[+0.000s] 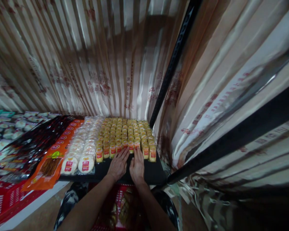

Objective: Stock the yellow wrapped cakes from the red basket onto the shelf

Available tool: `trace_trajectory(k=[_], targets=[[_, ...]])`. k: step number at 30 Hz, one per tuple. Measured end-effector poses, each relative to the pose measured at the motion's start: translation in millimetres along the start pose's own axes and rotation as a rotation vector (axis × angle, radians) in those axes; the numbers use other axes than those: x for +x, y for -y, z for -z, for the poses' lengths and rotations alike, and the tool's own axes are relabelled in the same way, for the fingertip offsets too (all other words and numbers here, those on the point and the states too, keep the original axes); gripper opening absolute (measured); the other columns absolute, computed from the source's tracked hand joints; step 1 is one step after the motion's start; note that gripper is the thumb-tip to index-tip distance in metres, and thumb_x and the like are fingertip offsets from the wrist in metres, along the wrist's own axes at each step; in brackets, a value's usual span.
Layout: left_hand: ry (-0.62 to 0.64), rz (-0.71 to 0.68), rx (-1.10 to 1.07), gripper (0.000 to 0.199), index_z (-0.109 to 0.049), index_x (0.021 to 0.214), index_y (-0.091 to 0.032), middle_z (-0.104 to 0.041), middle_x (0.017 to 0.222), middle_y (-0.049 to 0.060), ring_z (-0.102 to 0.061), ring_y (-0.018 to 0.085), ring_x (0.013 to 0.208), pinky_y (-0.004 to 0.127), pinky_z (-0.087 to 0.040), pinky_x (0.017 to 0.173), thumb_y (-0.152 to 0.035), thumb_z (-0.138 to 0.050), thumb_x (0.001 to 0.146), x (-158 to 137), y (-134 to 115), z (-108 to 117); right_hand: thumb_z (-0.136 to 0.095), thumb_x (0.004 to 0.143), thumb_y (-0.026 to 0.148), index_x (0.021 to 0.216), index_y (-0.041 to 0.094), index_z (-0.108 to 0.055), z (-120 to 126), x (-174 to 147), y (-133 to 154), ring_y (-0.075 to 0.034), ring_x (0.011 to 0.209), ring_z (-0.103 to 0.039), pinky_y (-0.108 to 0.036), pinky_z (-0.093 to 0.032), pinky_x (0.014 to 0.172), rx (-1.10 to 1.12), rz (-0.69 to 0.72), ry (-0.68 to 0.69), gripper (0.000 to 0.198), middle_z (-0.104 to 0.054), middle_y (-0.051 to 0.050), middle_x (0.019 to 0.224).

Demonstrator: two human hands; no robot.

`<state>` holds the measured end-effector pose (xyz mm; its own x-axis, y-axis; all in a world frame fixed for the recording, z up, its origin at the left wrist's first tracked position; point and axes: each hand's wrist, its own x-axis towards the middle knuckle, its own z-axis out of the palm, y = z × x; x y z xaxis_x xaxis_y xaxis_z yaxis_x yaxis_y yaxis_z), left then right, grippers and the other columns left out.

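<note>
Yellow packs (125, 128) in clear wrap with red labels stand in tight columns on a black shelf (155, 171), right in front of the person's two hands. The left hand (118, 165) lies palm down, its fingers stretched forward and close together, the tips at the foot of the front packs just left of the middle. The right hand (136, 165) is beside it with a narrow gap between, its fingers also straight and side by side, the tips against a front pack's label. Neither hand is closed around a pack; how firmly they press, I cannot tell. One front pack shows between the two sets of fingertips, and two stand to the right of the right hand.

Counting along the front, I make out nine yellow packs; those behind are too small to count surely. To their left run two columns of white round cakes (86, 164), then one orange packet (53, 157) lying at a slant beside a heap of dark packets (48, 134), too blurred to count. Two red baskets (9, 200) show, one at the lower left and one below the shelf between the forearms.
</note>
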<state>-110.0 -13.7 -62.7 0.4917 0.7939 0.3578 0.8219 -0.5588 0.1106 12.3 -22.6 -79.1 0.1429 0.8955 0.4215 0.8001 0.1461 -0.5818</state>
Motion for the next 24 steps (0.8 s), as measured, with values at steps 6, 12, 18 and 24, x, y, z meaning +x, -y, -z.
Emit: trace_trajectory(k=[6, 12, 18, 24], targets=[[-0.004, -0.002, -0.010, 0.060, -0.036, 0.136, -0.015, -0.029, 0.146, 0.007, -0.029, 0.020, 0.132, 0.038, -0.031, 0.103, -0.008, -0.041, 0.076, -2.6, 0.5, -2.9, -0.029, 0.086, 0.016, 0.136, 0.013, -0.037, 17.0, -17.6, -4.8, -0.021, 0.137, -0.017, -0.046, -0.028, 0.107, -0.022, -0.030, -0.082, 0.051, -0.026, -0.010, 0.148], [-0.019, -0.001, 0.009, 0.062, -0.036, 0.136, -0.015, -0.032, 0.145, 0.007, -0.029, 0.020, 0.132, 0.038, -0.033, 0.102, -0.007, -0.041, 0.075, -2.9, 0.7, -4.1, -0.027, 0.086, 0.020, 0.137, 0.008, -0.033, 13.8, -16.0, -19.3, -0.020, 0.137, -0.018, -0.042, -0.026, 0.109, -0.063, -0.071, -0.063, 0.053, -0.029, -0.012, 0.146], [-0.017, -0.006, 0.006, 0.061, -0.037, 0.135, -0.015, -0.030, 0.146, 0.006, -0.027, 0.020, 0.133, 0.037, -0.032, 0.103, -0.007, -0.041, 0.075, -2.6, 0.4, -4.0, -0.025, 0.086, 0.018, 0.135, 0.006, -0.037, 11.4, -3.9, -21.6, -0.016, 0.135, -0.024, -0.035, -0.024, 0.110, -0.107, -0.053, -0.014, 0.052, -0.036, -0.011, 0.143], [0.013, -0.004, -0.003, 0.061, -0.038, 0.135, -0.014, -0.030, 0.146, 0.006, -0.028, 0.021, 0.133, 0.039, -0.032, 0.102, -0.007, -0.041, 0.074, -1.0, -0.4, -1.4, -0.024, 0.087, 0.019, 0.135, 0.002, -0.037, 13.2, -2.3, -20.0, -0.017, 0.134, -0.025, -0.035, -0.023, 0.110, -0.116, -0.070, -0.015, 0.052, -0.037, -0.013, 0.142]])
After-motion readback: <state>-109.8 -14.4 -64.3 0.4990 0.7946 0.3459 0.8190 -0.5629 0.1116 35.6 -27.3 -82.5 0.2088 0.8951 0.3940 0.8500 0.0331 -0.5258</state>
